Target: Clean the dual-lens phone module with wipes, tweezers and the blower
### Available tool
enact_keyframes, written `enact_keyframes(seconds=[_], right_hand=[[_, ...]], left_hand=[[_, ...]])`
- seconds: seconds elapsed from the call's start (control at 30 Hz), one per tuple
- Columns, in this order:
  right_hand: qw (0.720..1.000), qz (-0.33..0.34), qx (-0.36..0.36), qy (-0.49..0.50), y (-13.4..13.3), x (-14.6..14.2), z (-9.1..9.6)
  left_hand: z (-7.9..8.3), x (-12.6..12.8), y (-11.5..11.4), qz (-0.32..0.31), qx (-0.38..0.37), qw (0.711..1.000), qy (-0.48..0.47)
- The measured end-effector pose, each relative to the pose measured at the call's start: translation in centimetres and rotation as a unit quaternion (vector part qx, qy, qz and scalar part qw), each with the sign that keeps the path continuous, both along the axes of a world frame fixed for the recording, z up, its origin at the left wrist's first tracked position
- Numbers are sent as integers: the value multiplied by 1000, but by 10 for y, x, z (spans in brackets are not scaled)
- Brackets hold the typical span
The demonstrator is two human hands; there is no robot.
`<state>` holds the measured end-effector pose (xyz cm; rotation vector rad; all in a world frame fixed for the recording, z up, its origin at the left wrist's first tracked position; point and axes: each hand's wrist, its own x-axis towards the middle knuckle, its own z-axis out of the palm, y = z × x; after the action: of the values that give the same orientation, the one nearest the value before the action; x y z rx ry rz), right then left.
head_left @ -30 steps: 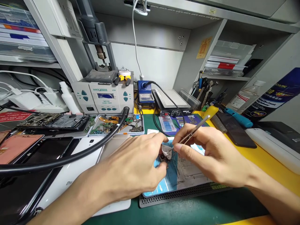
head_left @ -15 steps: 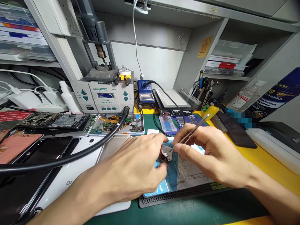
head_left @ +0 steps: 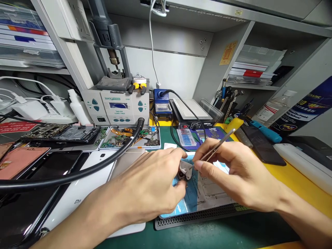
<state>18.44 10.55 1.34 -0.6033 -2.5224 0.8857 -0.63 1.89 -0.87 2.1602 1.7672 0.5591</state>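
My left hand (head_left: 150,181) is closed, its thumb and fingers pinching a small dark component (head_left: 182,175) that looks like a phone camera module; the fingers cover part of it. Against that component lies a crumpled greyish-white scrap of wipe or paper (head_left: 186,168). In my right hand (head_left: 234,173) is a pair of metal tweezers (head_left: 219,145), gripped like a pen, with the tips pointing down and left at the scrap. Whether the tips pinch the scrap is hard to see. Both hands are over a blue and grey printed sheet (head_left: 188,200).
Phones (head_left: 15,204) lie at the left, crossed by a thick black hose (head_left: 77,176) from the hot air station (head_left: 116,107). Behind my hands are a parts tray (head_left: 155,147), a blue soldering stand (head_left: 161,102) and a heating plate (head_left: 192,109). A bottle (head_left: 275,107) stands right.
The view has shifted slightly, moving the scene a little right. The scrap sits folded slightly differently against the component, and the tweezers' tips have shifted marginally. Both hands keep their grips.
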Motion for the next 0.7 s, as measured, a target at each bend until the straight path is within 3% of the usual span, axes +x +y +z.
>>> enact_keyframes(seconds=[0.37, 0.7], right_hand=[[999, -30, 4, -18, -1, 0, 1], [999, -18, -43, -4, 1, -2, 0]], left_hand=[[-2, -1, 0, 9, 12, 1000, 4], [-2, -1, -2, 10, 15, 1000, 2]])
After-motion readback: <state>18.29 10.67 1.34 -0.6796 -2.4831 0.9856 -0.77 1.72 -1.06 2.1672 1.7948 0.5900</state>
